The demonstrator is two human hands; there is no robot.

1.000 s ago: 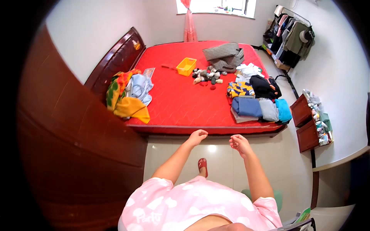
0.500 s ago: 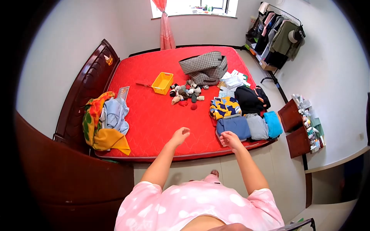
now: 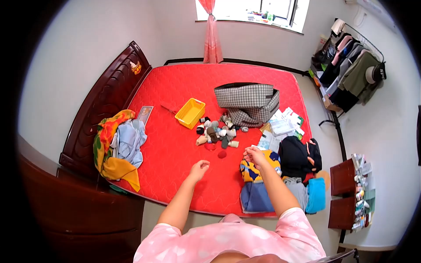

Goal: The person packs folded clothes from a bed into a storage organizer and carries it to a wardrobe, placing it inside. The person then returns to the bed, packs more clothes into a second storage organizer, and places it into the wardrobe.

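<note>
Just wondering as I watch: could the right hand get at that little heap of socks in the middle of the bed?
Probably yes. The right hand hovers empty just short of the socks, with only bare red mattress between them.

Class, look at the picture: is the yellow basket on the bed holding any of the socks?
No. The yellow basket looks empty, and the socks lie loose on the red mattress beside it.
</note>
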